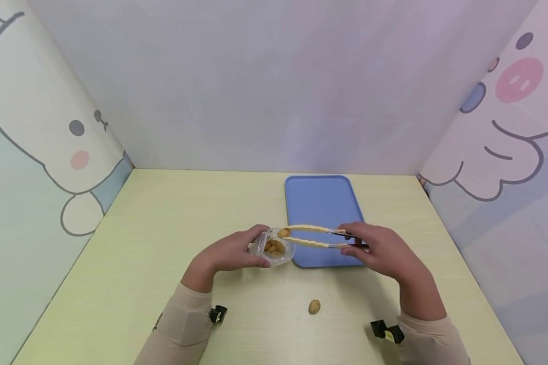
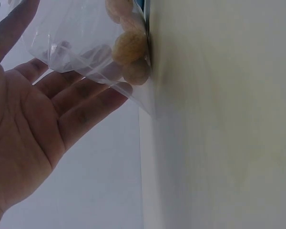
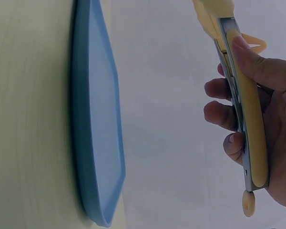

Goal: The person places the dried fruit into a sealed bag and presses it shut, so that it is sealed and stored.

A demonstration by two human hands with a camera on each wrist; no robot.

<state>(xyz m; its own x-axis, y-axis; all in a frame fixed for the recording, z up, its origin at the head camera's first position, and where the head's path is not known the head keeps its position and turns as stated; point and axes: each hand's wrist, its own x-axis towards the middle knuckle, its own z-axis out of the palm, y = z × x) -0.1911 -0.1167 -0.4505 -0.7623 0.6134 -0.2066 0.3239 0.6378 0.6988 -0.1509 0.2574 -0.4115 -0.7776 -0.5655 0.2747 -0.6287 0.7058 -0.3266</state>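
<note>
My left hand (image 1: 230, 252) holds a clear plastic bag (image 1: 280, 260) by its side, thumb and fingers spread about it. Several tan, walnut-like pieces (image 1: 274, 248) lie inside; the left wrist view shows some of these rough round pieces (image 2: 129, 46) through the film. Between the thumb and fingers of my right hand (image 1: 378, 248) are tongs (image 1: 308, 243) with cream tips and handles. At the tongs' tips, over the bag's mouth, is one walnut-like piece (image 1: 284, 233). In the right wrist view the tongs' handle (image 3: 250, 114) lies along the palm.
A blue rectangular tray (image 1: 321, 197) lies on the pale wood table (image 1: 201, 203), beneath the tongs and right of the bag. One loose walnut-like piece (image 1: 314, 306) sits nearer the front. Cartoon-printed walls (image 1: 23, 152) border the sides, with a plain wall (image 1: 255, 101) behind.
</note>
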